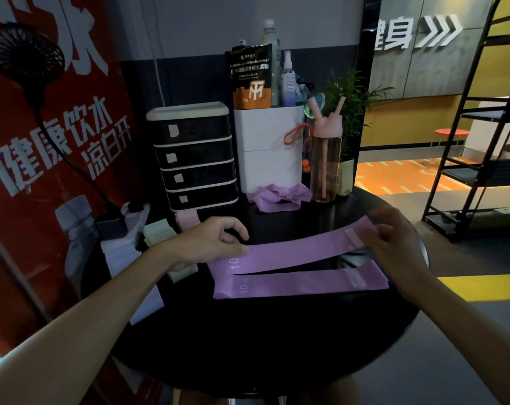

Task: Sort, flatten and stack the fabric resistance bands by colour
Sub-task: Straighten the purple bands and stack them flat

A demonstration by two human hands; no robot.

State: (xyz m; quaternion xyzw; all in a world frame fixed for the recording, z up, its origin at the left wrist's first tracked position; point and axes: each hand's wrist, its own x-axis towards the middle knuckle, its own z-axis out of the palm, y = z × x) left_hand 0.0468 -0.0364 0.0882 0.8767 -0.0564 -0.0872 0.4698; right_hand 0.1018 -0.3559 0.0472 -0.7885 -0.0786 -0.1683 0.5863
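1. Fingers of the left hand curl over the left end of the held purple band, with the thumb pressing it. The right hand pinches the right end beside its pale label. Both hands grip fabric and draw it flat between them.
2. This band is held low over the middle of the worktop. Its long axis runs left to right, the right end angled towards the far edge and the "10" print at the left end.
3. The lower purple band lies flat on the side towards the near edge, its long axis also left to right with "10" at the left. The two bands meet at their left ends and spread apart to the right.
4. Crumpled purple bands lie near the far edge. A green band and a pink band sit towards the far-left edge.
5. Risks, as I judge them:
   - Laid down at this angle, the bands would fan out rather than stack.
   - Letting go of one end first could let the stretchy fabric spring back and wrinkle.
   - A dragging wrist could shift the lower band.
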